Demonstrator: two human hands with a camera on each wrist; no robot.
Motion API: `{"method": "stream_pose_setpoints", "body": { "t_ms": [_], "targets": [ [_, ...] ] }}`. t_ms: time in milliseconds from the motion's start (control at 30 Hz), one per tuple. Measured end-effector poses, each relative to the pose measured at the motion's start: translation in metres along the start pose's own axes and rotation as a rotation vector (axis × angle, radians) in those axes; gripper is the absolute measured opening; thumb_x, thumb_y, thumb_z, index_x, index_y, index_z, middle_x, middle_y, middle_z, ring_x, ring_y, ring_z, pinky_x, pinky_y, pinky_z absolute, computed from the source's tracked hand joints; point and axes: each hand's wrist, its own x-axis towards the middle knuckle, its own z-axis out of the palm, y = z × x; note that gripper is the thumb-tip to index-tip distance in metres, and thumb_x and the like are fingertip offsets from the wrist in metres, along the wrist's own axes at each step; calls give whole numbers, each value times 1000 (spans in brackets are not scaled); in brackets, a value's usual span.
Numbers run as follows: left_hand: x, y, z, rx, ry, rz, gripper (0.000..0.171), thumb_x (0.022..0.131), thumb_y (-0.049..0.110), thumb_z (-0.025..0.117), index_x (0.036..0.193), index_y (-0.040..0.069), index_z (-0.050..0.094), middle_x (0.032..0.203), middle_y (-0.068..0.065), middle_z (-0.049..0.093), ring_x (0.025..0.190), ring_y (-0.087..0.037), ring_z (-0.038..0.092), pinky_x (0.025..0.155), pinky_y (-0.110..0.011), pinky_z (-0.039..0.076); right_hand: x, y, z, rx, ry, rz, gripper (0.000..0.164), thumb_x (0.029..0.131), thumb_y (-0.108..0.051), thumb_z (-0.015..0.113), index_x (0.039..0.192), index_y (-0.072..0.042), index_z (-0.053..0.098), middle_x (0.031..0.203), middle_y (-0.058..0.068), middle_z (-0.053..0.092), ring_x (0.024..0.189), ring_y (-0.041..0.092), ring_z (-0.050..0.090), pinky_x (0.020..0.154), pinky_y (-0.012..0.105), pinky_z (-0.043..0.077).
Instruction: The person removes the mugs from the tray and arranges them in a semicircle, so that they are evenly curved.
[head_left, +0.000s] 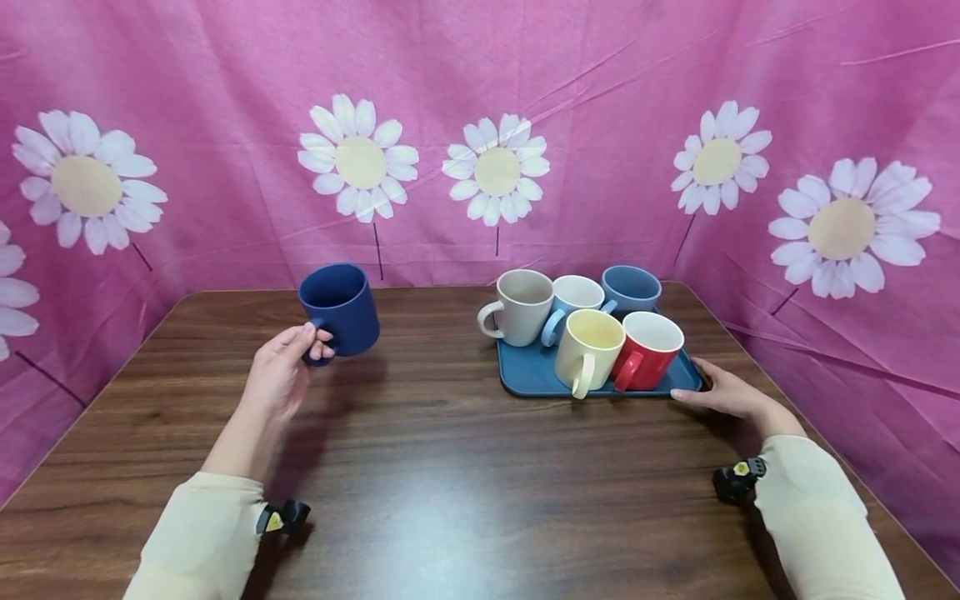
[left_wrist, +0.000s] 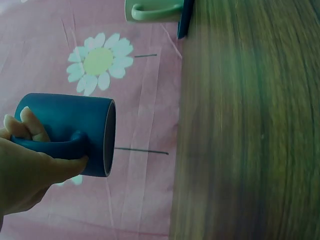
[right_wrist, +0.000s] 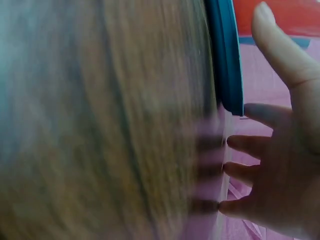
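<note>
My left hand point(head_left: 281, 367) grips a dark blue mug point(head_left: 348, 312) by its handle, above the left part of the table. In the left wrist view the thumb and fingers close around the mug's handle point(left_wrist: 50, 147). My right hand point(head_left: 731, 394) rests at the right front corner of a blue tray point(head_left: 531, 375), its fingers spread and fairly straight. The right wrist view shows the forefinger point(right_wrist: 265, 114) at the tray's corner. On the tray stand a grey mug point(head_left: 523, 308), a yellow mug point(head_left: 570, 350), a red mug point(head_left: 656, 362) and blue mugs point(head_left: 632, 287).
A brown wooden table point(head_left: 420, 467) spreads beneath both hands. Behind it and along its sides hangs a pink cloth point(head_left: 585, 50) printed with white daisies. The grey mug's handle point(head_left: 489, 319) juts past the tray's left edge.
</note>
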Motion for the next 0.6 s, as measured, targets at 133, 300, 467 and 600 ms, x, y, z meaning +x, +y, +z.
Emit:
{"method": "stream_pose_setpoints", "body": {
  "t_ms": [133,300,467,600],
  "targets": [
    [-1,3,-7,-29,6,-7,25,89,3,44,74,-1,62,63,-6,55,58,-14,55,67,-21,44,0,2,0,-44,-13,-15,92,77,-36,62,129,16,7,125,42,13,112,57,9,86,65,11],
    [-3,7,-18,-43,6,-5,24,89,3,44,73,-2,62,66,-7,56,59,-14,55,67,-21,45,2,6,2,-67,6,-12,96,75,-37,63,128,16,5,124,45,7,109,61,-2,84,67,2],
    [-5,12,-30,-64,2,-3,23,89,3,44,75,-4,62,65,-8,56,60,-16,56,66,-22,45,5,10,5,-72,25,-16,96,74,-37,64,129,16,6,125,44,7,111,59,-2,85,66,-1],
    [-5,16,-41,-104,-4,-2,24,89,1,43,75,-6,61,66,-9,56,60,-17,56,66,-23,45,6,12,6,-87,30,-16,95,74,-38,64,130,14,7,125,43,8,112,59,-2,85,66,-1]
  ]
}}
